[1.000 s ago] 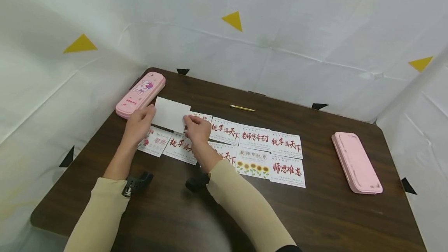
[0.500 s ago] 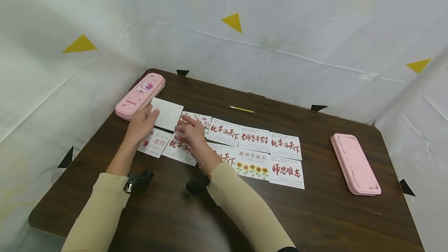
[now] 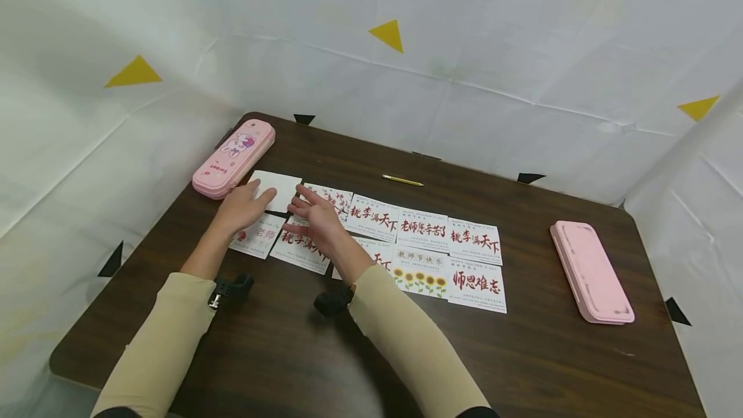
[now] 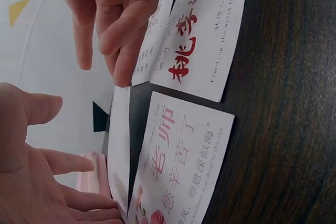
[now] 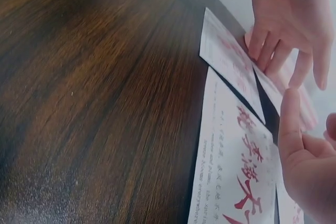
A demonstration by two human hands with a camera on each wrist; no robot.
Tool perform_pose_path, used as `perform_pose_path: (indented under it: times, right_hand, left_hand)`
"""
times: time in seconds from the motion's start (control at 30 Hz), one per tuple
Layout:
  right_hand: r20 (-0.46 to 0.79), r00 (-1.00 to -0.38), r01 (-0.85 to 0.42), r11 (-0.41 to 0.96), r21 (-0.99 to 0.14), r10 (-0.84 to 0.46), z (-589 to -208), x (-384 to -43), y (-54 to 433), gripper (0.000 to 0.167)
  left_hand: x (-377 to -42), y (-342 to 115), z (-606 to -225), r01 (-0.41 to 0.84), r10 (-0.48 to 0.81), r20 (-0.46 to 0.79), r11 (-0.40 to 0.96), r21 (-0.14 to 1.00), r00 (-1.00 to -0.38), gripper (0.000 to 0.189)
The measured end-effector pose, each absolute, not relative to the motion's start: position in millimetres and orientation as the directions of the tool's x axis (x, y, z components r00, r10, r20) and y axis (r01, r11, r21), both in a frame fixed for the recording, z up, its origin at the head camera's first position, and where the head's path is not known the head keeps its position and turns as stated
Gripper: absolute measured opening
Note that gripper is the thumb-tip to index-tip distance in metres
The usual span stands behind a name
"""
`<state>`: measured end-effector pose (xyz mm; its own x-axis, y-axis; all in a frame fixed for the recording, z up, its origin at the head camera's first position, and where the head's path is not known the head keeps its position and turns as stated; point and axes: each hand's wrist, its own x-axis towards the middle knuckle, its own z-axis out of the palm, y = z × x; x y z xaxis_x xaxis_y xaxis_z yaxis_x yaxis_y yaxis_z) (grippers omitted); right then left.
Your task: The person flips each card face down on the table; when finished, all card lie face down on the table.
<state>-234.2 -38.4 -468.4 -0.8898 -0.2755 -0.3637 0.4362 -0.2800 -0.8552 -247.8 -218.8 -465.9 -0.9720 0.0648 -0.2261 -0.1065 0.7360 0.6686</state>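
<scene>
A blank white card lies at the left end of the back row of printed cards. My left hand is at its left side, fingers spread and fingertips right at the card's edge. Just right of the card, my right hand hovers with loosely extended fingers and holds nothing. Below it is a card with red lettering, partly covered by that hand in the head view. Nearest the left hand in the front row is a card with pink lettering and flowers. A flowery card adjoins the blank one.
Several more printed cards, including one with sunflowers, continue the two rows rightward. A pink pencil case stands at the back left, close to the left hand. Another pink case lies at the right. A yellow pencil lies behind the rows.
A second ago both hands held the blank card by its sides; the right hand has let go and spread its fingers. The card has shifted left and lies in the row, the left hand loosened.
</scene>
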Motion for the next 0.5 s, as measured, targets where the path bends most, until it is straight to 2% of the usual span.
perform_pose_path:
  times: [0.2, 0.5]
  right_hand:
    - [-0.380, -0.870, 0.467, -0.280, -0.839, -0.313, -472.6, -233.1, -36.7, 0.055]
    - [-0.371, -0.877, 0.456, -0.284, -0.843, -0.307, -474.4, -231.4, -32.7, 0.053]
  left_hand:
    - [-247.4, -216.9, -468.6, -0.089, 0.086, -0.235, 0.758, 0.647, -0.968, 0.078]
    - [-245.1, -218.1, -468.5, -0.075, 0.091, -0.212, 0.744, 0.664, -0.973, 0.075]
